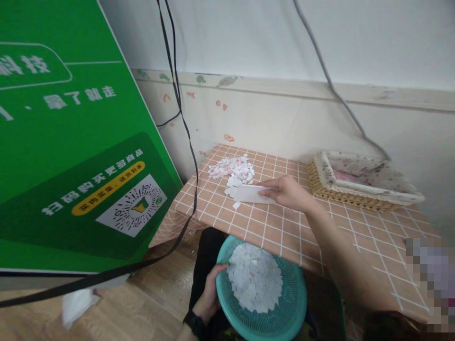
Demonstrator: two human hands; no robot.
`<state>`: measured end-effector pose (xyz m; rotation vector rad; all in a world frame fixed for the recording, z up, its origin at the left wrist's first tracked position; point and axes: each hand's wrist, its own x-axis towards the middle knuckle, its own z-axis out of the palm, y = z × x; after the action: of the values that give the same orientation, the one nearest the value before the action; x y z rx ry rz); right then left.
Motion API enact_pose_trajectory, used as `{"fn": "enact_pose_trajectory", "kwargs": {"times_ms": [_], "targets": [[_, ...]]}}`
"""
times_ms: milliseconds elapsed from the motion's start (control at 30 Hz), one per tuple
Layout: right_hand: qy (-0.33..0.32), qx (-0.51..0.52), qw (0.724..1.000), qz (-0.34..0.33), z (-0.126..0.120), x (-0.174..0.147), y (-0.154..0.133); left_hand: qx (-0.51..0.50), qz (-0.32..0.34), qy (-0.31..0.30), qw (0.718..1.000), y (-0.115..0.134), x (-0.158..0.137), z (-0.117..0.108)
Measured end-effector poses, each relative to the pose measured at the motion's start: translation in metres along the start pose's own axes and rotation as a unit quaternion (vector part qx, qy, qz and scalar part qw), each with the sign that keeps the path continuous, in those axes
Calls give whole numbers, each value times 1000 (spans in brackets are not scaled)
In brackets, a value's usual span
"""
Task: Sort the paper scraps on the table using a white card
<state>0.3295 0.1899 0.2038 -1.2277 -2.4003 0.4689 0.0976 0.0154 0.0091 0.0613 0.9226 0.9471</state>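
Observation:
My right hand grips a white card by its right end, low over the checked tablecloth. The card's left end meets a pile of small white and pinkish paper scraps. One loose scrap lies just in front of the card. Below the table edge, my left hand is closed on the rim of a teal plastic basket, its thumb over the edge. A heap of paper scraps fills much of the basket. The left hand's lower fingers are hidden behind the basket.
A lined wicker basket stands at the table's back right, near the wall. A green printed panel rises at left. Black cables hang before the table's left corner. A white bag-like thing lies on the floor.

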Motion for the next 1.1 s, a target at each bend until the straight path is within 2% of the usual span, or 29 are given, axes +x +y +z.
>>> {"fn": "enact_pose_trajectory", "kwargs": {"times_ms": [133, 267, 467, 567, 767, 833, 933, 1100], "targets": [[50, -61, 997, 27, 2, 1, 6, 15, 6, 11, 1000, 14, -7, 0], [-3, -46, 999, 10, 3, 1, 7, 22, 16, 30, 999, 31, -13, -8], [-12, 21, 1000, -13, -2, -1, 7, 14, 34, 53, 998, 49, -24, -16], [-46, 1, 999, -12, -5, -1, 8, 19, 35, 56, 998, 53, -28, -16], [26, -85, 996, 31, -1, -1, 4, 32, 52, 56, 997, 55, -26, -20], [33, -84, 996, 28, 7, 0, -2, 34, 55, 62, 996, 55, -25, -20], [9, -57, 998, 8, 11, 1, -8, 35, 39, 71, 996, 58, -27, -18], [-9, -50, 998, 31, -3, -1, 6, 30, 60, 98, 993, 66, -34, -14]]}}
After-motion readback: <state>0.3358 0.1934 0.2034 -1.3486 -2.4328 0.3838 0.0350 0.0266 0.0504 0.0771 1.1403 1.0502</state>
